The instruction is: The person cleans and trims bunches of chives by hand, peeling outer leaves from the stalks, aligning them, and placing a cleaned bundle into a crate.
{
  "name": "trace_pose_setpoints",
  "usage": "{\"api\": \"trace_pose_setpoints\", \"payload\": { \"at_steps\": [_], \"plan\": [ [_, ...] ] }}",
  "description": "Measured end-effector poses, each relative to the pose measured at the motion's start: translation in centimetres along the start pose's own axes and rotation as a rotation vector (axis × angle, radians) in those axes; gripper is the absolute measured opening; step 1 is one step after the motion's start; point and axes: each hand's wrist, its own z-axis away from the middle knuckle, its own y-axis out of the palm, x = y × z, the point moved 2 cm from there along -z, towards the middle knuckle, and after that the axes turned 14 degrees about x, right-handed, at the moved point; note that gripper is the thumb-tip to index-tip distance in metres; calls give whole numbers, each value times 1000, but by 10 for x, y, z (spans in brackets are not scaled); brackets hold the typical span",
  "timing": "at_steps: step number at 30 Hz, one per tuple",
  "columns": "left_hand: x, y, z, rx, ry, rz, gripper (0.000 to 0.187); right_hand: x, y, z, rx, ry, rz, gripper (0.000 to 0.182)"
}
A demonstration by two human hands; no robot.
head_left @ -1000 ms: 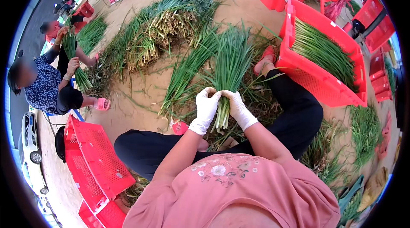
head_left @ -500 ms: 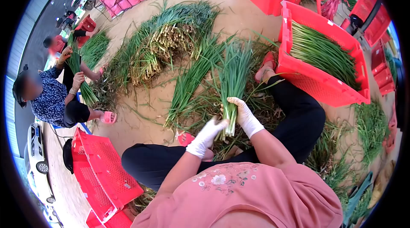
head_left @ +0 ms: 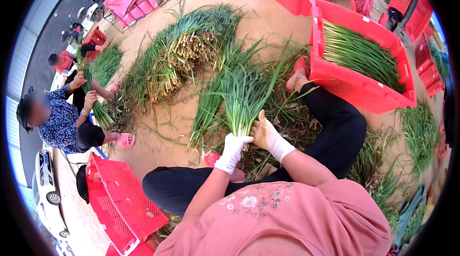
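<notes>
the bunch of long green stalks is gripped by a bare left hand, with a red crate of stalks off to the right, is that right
Not quite: the left hand gripping the bunch of long green stalks wears a white glove, as the head view shows; the red crate of stalks is off to the right.

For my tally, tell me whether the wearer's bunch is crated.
Uncrated: the left hand holds the bunch over littered ground, outside the red crates.

no legible text, labels, numbers, signs
</notes>
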Motion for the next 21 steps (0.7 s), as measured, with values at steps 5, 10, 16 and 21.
{"api": "trace_pose_setpoints", "payload": {
  "at_steps": [5, 10, 16, 21],
  "plan": [
    [5, 3, 5, -32, -37, -180, 22, -7, -10, -10, -118, 111, 420, 43],
    [-4, 6, 8, 153, -183, 512, 23, 3, -28, 2, -129, 327, 116, 25],
    [11, -9, -8, 282, -255, 497, 22, 0, -36, -1, -41, 330, 180, 40],
    [-26, 8, 19, 171, -113, -123, 28, -14, -2, -6, 70, 132, 134, 44]
  ]
}}
